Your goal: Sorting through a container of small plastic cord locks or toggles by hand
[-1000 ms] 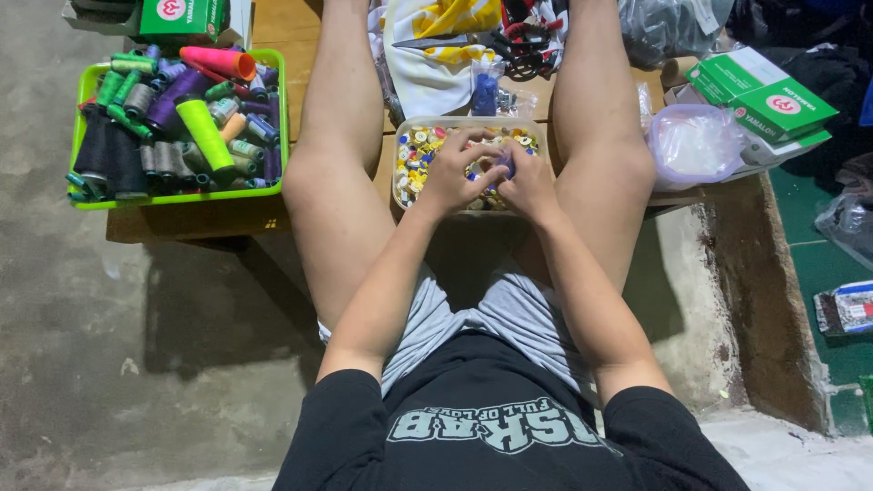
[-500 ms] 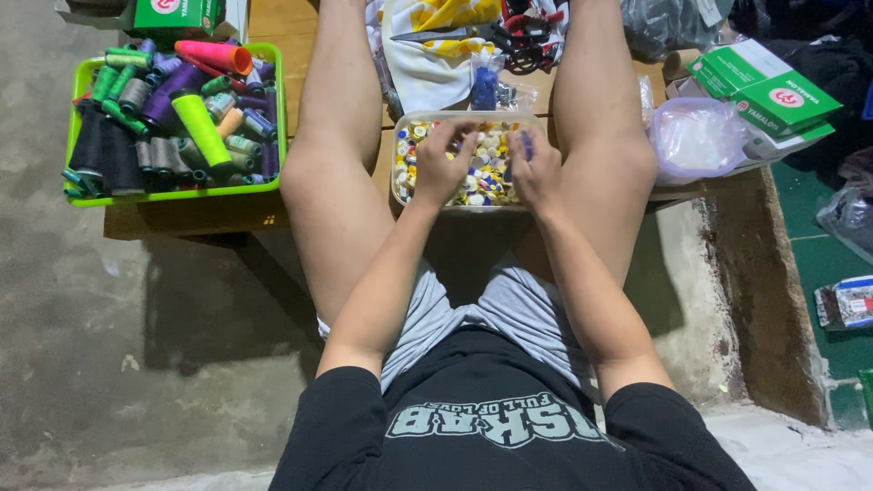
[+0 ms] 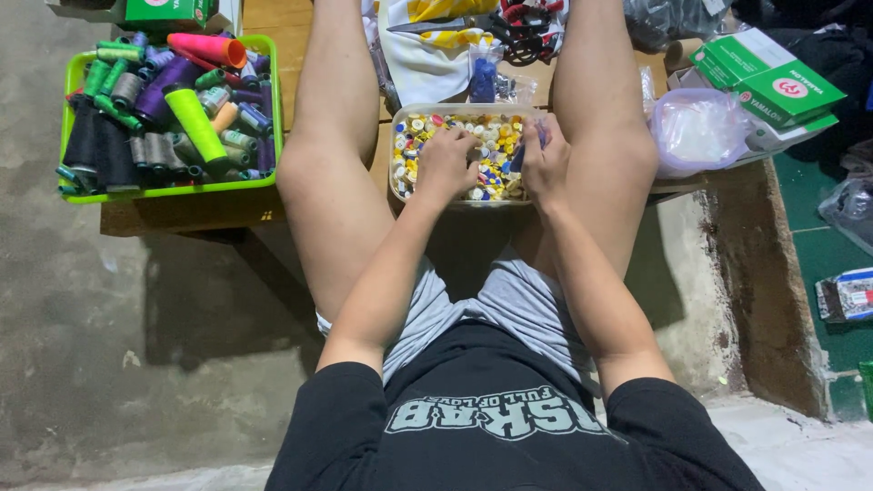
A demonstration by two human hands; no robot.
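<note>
A clear plastic box (image 3: pixel 397 186) full of small colourful buttons (image 3: pixel 496 150) sits between my bare thighs on a wooden board. My left hand (image 3: pixel 447 162) rests inside the box on the buttons, fingers curled downward; what the fingertips hold is hidden. My right hand (image 3: pixel 546 164) is at the box's right side, its fingers pinched around a small blue piece (image 3: pixel 538 136) near the rim. The two hands are a little apart.
A green tray (image 3: pixel 173 189) of thread spools stands at the left. Scissors (image 3: pixel 523 23), white-and-yellow cloth (image 3: pixel 427 55) and a small bag of blue bits (image 3: pixel 483 77) lie beyond the box. A clear bag (image 3: pixel 698 132) and green cartons (image 3: pixel 773 82) are at the right, by a concrete step.
My hands were together over the middle of the box a second ago; they have drawn apart, the left staying on the buttons, the right shifting toward the right rim.
</note>
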